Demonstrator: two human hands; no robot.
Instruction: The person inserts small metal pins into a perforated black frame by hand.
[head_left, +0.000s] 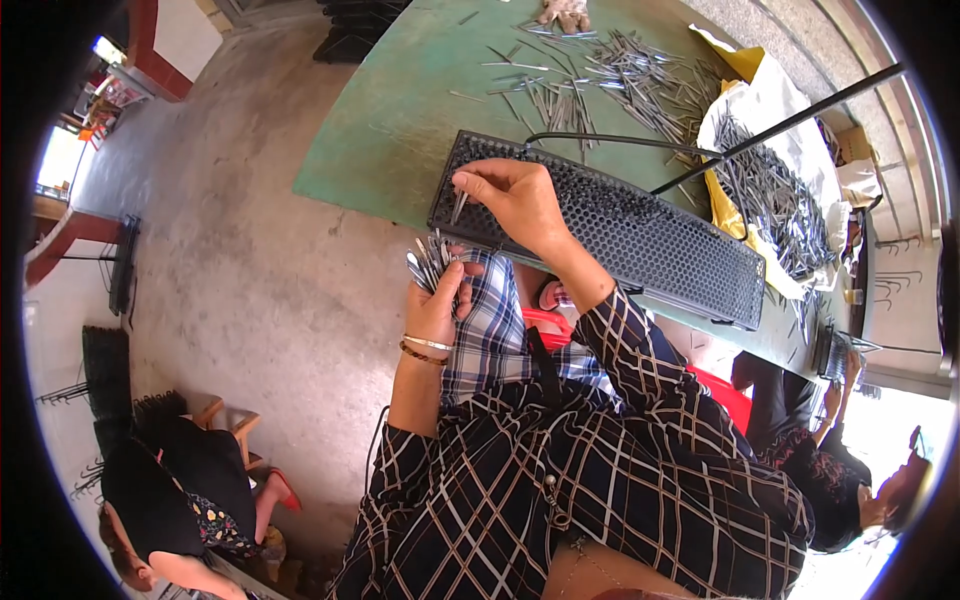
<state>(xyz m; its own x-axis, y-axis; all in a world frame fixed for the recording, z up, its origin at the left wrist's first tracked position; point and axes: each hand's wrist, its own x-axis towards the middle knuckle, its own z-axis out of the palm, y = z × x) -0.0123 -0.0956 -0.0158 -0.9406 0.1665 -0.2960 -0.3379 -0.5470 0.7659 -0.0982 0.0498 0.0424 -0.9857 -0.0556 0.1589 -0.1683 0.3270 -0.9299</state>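
Observation:
My left hand (pixel 432 312) is closed round a bundle of slim metal pieces (pixel 428 258), their shiny flattened ends pointing up, just off the near left corner of a long black rack (pixel 650 243). The rack is full of small round holes and lies along the table's near edge. Over its left end, my right hand (pixel 518 203) pinches a slim metal piece (pixel 459 207), held nearly upright with its lower tip at the holes. Whether that tip is inside a hole I cannot tell. Darker pieces seem to fill the holes at the rack's left and far side.
Loose metal pieces (pixel 640 80) are strewn over the green table (pixel 370 130). An open white and yellow sack (pixel 765 100) of them lies at right. A black metal rod frame (pixel 790 115) rises from the rack. Another person's gloved hand (pixel 567 14) is at the far edge; people sit lower left and right.

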